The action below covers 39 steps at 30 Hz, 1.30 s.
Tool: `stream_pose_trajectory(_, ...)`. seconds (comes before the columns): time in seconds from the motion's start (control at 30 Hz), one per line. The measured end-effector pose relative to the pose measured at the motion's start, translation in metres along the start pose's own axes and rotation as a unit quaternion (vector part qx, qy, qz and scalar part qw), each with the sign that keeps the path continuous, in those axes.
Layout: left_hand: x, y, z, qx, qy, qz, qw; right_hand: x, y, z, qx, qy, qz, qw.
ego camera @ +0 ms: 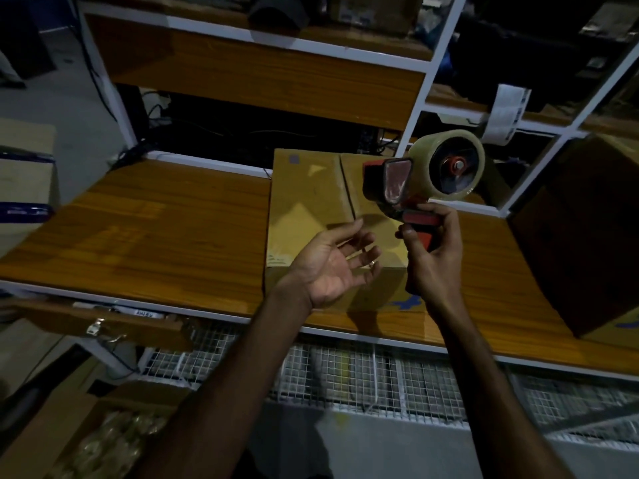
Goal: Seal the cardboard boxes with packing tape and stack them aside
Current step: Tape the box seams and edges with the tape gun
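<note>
A closed cardboard box [307, 202] stands on the wooden worktop [166, 229], its two top flaps meeting at a centre seam. My right hand [432, 257] grips the red handle of a tape dispenser [408, 188] that carries a roll of clear tape [449, 164], held up above the box's right half. My left hand [332, 264] hovers palm-up over the box's front edge, fingers relaxed and spread, holding nothing. A ring shows on one finger.
A large dark box [581, 236] stands at the right on the worktop. Stacked boxes [24, 181] sit at the far left. A white-framed shelf [262, 74] rises behind. Below are a wire mesh rack [380, 378] and an open carton [103, 440] on the floor.
</note>
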<state>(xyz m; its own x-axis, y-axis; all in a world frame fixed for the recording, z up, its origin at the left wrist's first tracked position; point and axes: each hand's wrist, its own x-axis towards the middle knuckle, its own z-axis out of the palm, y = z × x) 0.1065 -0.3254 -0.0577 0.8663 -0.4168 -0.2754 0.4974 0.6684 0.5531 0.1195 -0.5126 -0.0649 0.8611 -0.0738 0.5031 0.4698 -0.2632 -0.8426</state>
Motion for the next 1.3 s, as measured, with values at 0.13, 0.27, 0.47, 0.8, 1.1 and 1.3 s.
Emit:
stream_pose_trajectory(0.13, -0.011, 0.011, -0.013, -0.031, 0.009, -0.006, 0.999, -0.003, -0.005, 0.01, -0.023, -0.007, 0.014, 1.0)
stream_pose_trajectory(0.27, -0.021, 0.033, -0.037, 0.03, 0.072, 0.009, 0.997, -0.006, -0.005, 0.03, -0.108, -0.02, 0.03, 0.993)
stream_pose_trajectory(0.47, -0.043, 0.072, -0.087, 0.111, 0.115, 0.013, 0.987, -0.014, -0.011, 0.077, -0.209, -0.061, 0.002, 0.976)
stream_pose_trajectory(0.8, -0.087, 0.094, -0.178, 0.182, 0.118, 0.084, 0.973, 0.011, 0.008, 0.072, -0.278, -0.09, -0.033, 0.956)
stream_pose_trajectory(1.1, -0.055, 0.062, -0.209, 0.114, 0.092, 0.029, 0.989, -0.002, 0.015, 0.056, -0.261, -0.121, -0.02, 0.958)
stream_pose_trajectory(1.3, -0.048, 0.052, -0.225, 0.011, 0.085, 0.004, 0.996, -0.01, 0.028, 0.067, -0.29, -0.113, -0.035, 0.95)
